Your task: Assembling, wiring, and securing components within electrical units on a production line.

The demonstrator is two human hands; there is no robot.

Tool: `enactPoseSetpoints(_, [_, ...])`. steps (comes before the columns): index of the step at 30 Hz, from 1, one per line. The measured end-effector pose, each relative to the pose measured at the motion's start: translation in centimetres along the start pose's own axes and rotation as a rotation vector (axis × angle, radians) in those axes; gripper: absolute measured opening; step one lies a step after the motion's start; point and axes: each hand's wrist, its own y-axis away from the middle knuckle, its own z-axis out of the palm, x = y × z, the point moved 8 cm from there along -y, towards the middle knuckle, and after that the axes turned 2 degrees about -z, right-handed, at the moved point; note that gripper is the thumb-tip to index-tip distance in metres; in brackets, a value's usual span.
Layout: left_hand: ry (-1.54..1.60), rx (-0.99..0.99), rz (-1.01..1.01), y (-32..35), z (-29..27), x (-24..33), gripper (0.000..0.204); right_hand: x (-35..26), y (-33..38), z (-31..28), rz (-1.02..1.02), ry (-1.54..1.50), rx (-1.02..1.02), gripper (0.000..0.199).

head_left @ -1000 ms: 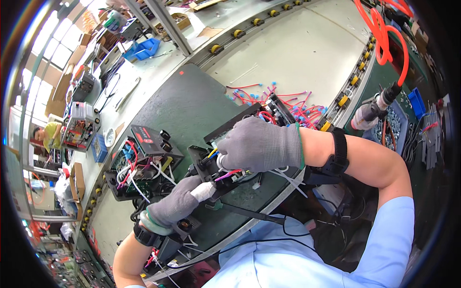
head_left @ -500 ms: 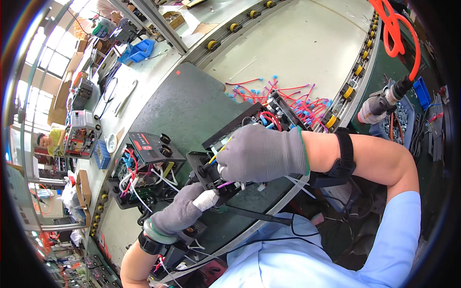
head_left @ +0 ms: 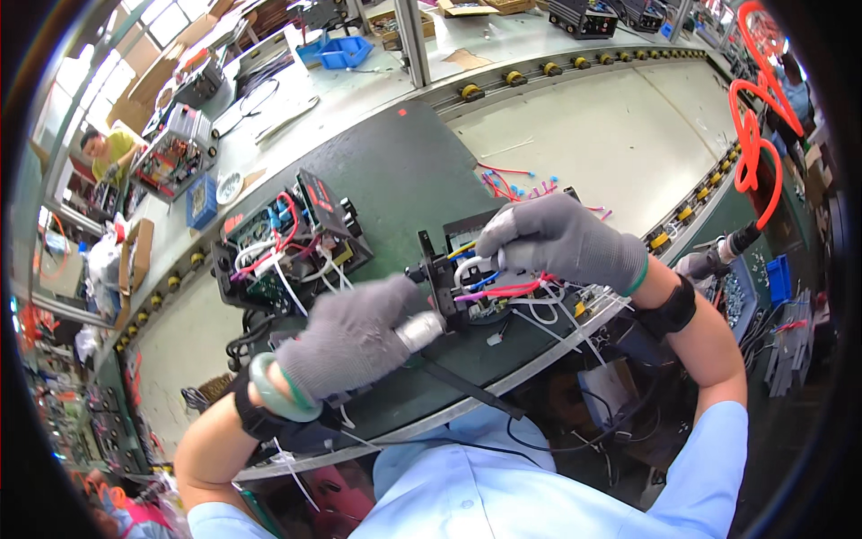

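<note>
My left hand point(head_left: 359, 337), in a grey glove with white tape round the thumb, closes on the lower side of an upright black end panel point(head_left: 440, 280). Its fingers are partly blurred. From the panel's other side my right hand point(head_left: 570, 242), also gloved, pinches a white wire point(head_left: 466, 267); the fingertips partly hide it. Yellow, blue and pink wires point(head_left: 516, 289) run beneath that hand into the open electrical unit. A second open unit point(head_left: 292, 229), with a dark control face and loose white and red wires, stands to the left on the green work board point(head_left: 395, 171).
Red wires with blue ends point(head_left: 507, 184) lie beyond the right hand. An orange coiled hose point(head_left: 750, 144) hangs at the right above a tool and a screw bin point(head_left: 741, 296). A roller rail point(head_left: 552, 69) curves behind. Another person point(head_left: 112, 153) is at the far left.
My view has turned, so the scene sits differently. My right hand has drawn back from the panel, exposing wires it covered. My left hand has shifted along the panel's outer side.
</note>
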Motion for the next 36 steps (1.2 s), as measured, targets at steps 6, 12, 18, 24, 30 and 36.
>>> enactPoseSetpoints(6, [0.078, 0.345, 0.184, -1.0, -4.2, 3.0, 0.02, -4.6, -1.6, 3.9, -0.33, 0.703, 0.066, 0.019])
enactPoseSetpoints(12, [0.065, 0.344, 0.281, -1.6, -2.9, 4.0, 0.018, -4.0, 0.0, 3.2, -0.267, 0.586, 0.139, 0.016])
enactPoseSetpoints(18, [0.133, 0.206, 0.068, -1.4, -1.4, 1.9, 0.035, -3.7, 1.5, 3.9, -0.43, 1.147, 0.055, 0.005])
enactPoseSetpoints(24, [-0.121, 0.006, -0.036, -1.2, 1.4, -0.1, 0.057, -3.3, 0.4, 4.6, -0.436, 1.186, -0.073, 0.006])
enactPoseSetpoints(30, [-0.116, -0.103, -0.033, -1.5, 2.3, -0.1, 0.056, -2.6, 0.5, 3.9, -0.419, 1.057, -0.003, 0.007])
enactPoseSetpoints(36, [-0.101, -0.092, 0.046, -1.5, 2.6, 0.0, 0.056, -2.5, 0.1, 3.9, -0.347, 1.064, -0.059, 0.005])
